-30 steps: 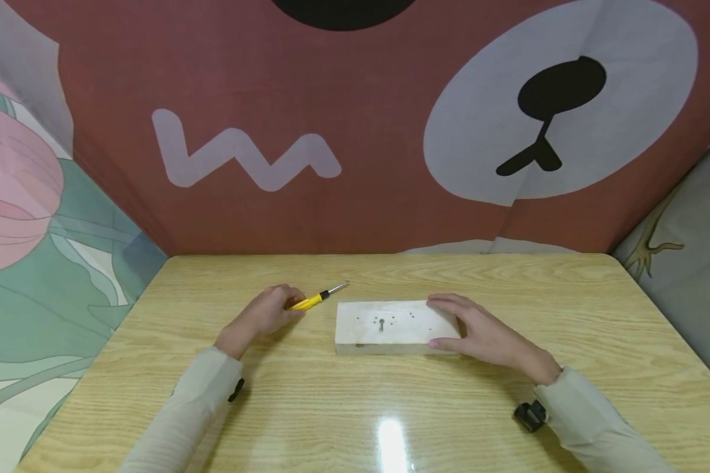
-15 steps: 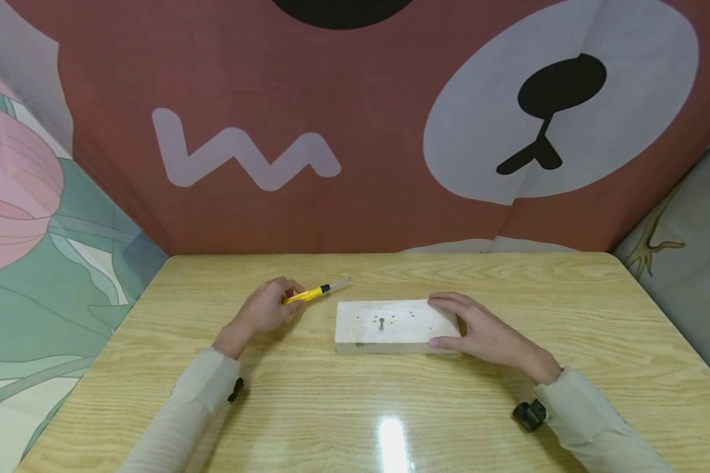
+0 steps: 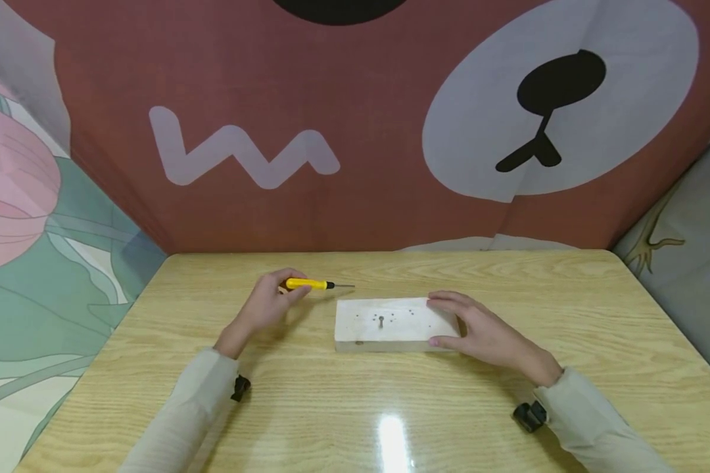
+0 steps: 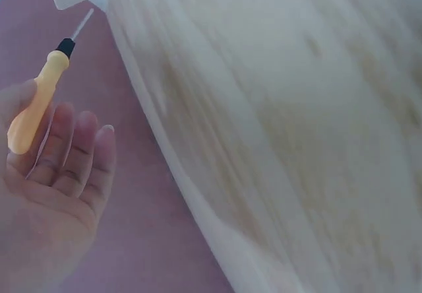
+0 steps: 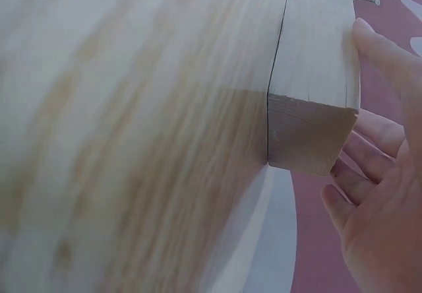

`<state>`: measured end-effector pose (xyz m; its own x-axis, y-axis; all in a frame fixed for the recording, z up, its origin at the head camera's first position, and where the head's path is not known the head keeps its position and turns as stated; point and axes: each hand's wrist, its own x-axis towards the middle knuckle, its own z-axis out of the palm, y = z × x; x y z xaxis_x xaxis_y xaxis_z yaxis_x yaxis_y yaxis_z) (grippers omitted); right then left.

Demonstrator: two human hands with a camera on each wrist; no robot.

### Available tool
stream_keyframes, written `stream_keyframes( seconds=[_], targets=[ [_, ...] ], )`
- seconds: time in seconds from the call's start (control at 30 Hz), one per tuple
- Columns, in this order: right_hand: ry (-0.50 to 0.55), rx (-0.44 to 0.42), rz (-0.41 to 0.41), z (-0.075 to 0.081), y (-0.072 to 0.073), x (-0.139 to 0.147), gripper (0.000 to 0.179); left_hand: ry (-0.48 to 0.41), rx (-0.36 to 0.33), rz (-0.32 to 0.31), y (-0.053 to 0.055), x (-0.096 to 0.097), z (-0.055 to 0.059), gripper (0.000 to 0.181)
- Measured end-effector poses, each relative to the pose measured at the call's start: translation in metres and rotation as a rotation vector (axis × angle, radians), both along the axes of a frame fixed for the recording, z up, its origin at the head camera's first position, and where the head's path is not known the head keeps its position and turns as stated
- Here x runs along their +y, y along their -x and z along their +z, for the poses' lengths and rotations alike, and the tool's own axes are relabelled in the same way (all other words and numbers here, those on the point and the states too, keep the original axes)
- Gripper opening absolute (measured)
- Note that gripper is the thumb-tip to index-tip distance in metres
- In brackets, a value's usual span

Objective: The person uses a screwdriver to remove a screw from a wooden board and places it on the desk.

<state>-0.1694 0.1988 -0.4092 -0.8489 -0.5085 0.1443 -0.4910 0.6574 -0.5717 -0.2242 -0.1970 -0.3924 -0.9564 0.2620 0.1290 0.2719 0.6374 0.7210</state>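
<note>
In the head view my left hand (image 3: 265,302) holds a screwdriver (image 3: 307,284) by its yellow handle, above the table and left of a pale wooden block (image 3: 361,310). The left wrist view shows the handle (image 4: 41,101) pinched at the thumb, the other fingers loosely bent and the thin shaft pointing away. My right hand (image 3: 490,334) grips the block's right end, thumb on the near side and fingers on the far side. A screw (image 3: 381,322) stands up from the block's top among several small holes; its head also shows past the block in the right wrist view.
The block lies flat on a wood-grain table (image 3: 307,407). A printed cloth (image 3: 378,197) with a cartoon face hangs behind the table's back edge. Black wrist cameras (image 3: 529,416) sit under both sleeves.
My left hand has risen slightly, and the screwdriver has turned from slanting up to the right to lying nearly level. The right hand and the block have stayed in place.
</note>
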Motion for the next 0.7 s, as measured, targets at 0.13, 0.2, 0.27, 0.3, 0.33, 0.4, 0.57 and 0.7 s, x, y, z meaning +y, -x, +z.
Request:
stream_keyframes(
  seconds=[0.13, 0.2, 0.27, 0.3, 0.33, 0.4, 0.57, 0.7],
  targets=[
    [0.002, 0.016, -0.002, 0.0004, -0.0011, -0.0001, 0.073, -0.044, 0.021, 0.009, -0.0004, 0.0013, 0.0025, 0.022],
    [0.004, 0.019, -0.005, 0.0004, -0.0013, 0.0001, 0.073, -0.052, 0.042, 0.004, -0.0006, 0.0022, 0.0034, 0.023],
    [0.009, 0.018, -0.006, 0.0003, -0.0011, 0.0002, 0.073, -0.063, 0.054, 0.002, -0.001, 0.0032, 0.0038, 0.023],
    [0.011, 0.017, -0.007, 0.0003, -0.0011, 0.0002, 0.072, -0.072, 0.056, 0.005, -0.0014, 0.0039, 0.0041, 0.023],
    [0.013, 0.015, -0.005, 0.0003, -0.0011, 0.0002, 0.072, -0.082, 0.056, 0.007, -0.0019, 0.0046, 0.0045, 0.024],
    [0.015, 0.01, -0.005, 0.0003, -0.0009, 0.0, 0.072, -0.103, 0.054, 0.01, -0.0028, 0.0057, 0.0052, 0.024],
    [0.017, -0.002, -0.003, 0.0004, -0.0006, -0.0001, 0.072, -0.172, 0.029, 0.008, -0.0056, 0.0068, 0.0063, 0.026],
    [0.019, -0.005, -0.005, 0.0003, -0.0001, -0.0002, 0.072, -0.231, 0.013, -0.007, -0.0069, 0.0073, 0.0082, 0.027]
  ],
)
